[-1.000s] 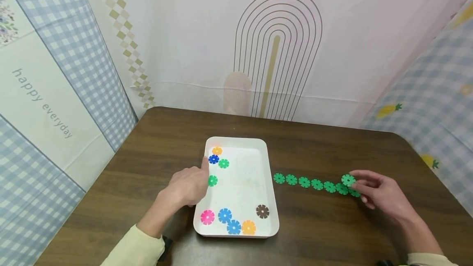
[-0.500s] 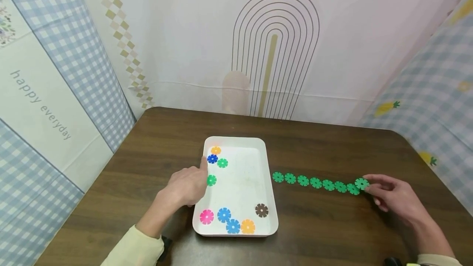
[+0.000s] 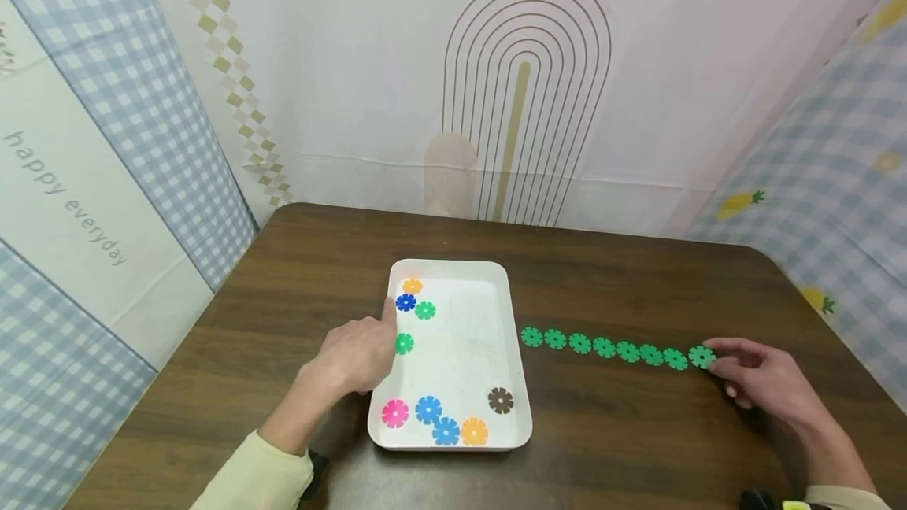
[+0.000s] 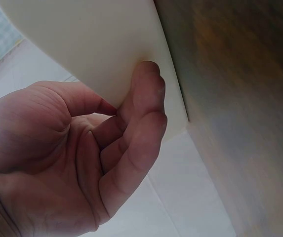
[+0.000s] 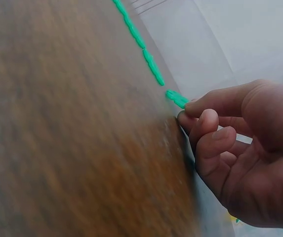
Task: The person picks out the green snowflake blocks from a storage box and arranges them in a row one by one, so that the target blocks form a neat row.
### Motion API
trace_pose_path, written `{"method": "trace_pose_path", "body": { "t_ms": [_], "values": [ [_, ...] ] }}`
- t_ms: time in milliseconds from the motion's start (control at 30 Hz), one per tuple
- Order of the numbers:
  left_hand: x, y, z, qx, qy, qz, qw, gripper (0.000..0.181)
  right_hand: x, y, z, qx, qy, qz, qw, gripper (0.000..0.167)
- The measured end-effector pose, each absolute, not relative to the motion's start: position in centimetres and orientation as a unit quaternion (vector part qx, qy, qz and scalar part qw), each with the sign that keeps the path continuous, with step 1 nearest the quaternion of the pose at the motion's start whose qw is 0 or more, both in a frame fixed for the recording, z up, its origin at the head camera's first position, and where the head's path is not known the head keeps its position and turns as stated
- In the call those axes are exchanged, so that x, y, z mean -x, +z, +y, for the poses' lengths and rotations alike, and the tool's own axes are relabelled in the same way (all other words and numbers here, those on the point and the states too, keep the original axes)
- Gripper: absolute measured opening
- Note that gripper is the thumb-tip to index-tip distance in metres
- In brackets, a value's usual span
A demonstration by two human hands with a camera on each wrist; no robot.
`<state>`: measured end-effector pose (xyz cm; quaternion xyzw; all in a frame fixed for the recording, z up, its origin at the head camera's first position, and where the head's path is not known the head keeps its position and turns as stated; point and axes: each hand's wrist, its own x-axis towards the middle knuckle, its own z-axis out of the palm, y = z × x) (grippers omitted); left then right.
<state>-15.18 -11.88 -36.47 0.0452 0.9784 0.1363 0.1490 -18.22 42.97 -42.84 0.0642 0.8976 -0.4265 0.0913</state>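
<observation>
In the head view my right hand (image 3: 768,380) pinches a green notched plastic disc (image 3: 701,357) between thumb and fingertips at the right end of a row of green discs (image 3: 604,348). The right wrist view shows the pinched disc (image 5: 176,98) slightly tilted, a small gap from the last disc of the row (image 5: 153,67). My left hand (image 3: 360,354) grips the left side of a white tray (image 3: 523,368). Seen from the left wrist, its curled fingers (image 4: 140,143) press the tray's outer wall (image 4: 97,44), and the thumb goes to the rim.
Inside the tray lie two green discs (image 3: 425,311), a dark blue disc (image 3: 406,302), two orange ones (image 3: 474,432), a pink one (image 3: 395,413), two light blue ones (image 3: 428,410) and a brown one (image 3: 500,400). A patterned curtain (image 3: 354,85) hangs behind the brown table (image 3: 602,282).
My right hand has moved right with the green disc, from above the row's last discs to just beyond its right end, and lower. The left hand stays on the tray.
</observation>
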Motion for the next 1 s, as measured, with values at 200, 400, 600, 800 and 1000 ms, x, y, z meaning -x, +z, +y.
{"method": "trace_pose_path", "body": {
  "t_ms": [200,400,600,800,1000],
  "values": [
    [15.1,-36.5,-12.0,-0.045,0.133,0.978,0.152,0.077,18.2,-42.8,42.8,-0.064,-0.415,0.903,0.091,0.048],
    [15.2,-36.5,-12.0,-0.047,0.13,0.979,0.149,0.077,18.2,-42.8,42.9,-0.061,-0.421,0.901,0.088,0.04],
    [15.2,-36.5,-12.1,-0.048,0.132,0.979,0.149,0.077,18.3,-42.7,42.7,-0.061,-0.424,0.899,0.088,0.04],
    [15.2,-36.5,-12.1,-0.045,0.137,0.978,0.153,0.076,18.4,-42.4,42.7,-0.064,-0.429,0.897,0.086,0.037],
    [15.1,-36.4,-11.9,-0.044,0.14,0.977,0.155,0.078,18.4,-40.7,41.6,-0.048,-0.404,0.912,0.055,0.047]
  ]
}}
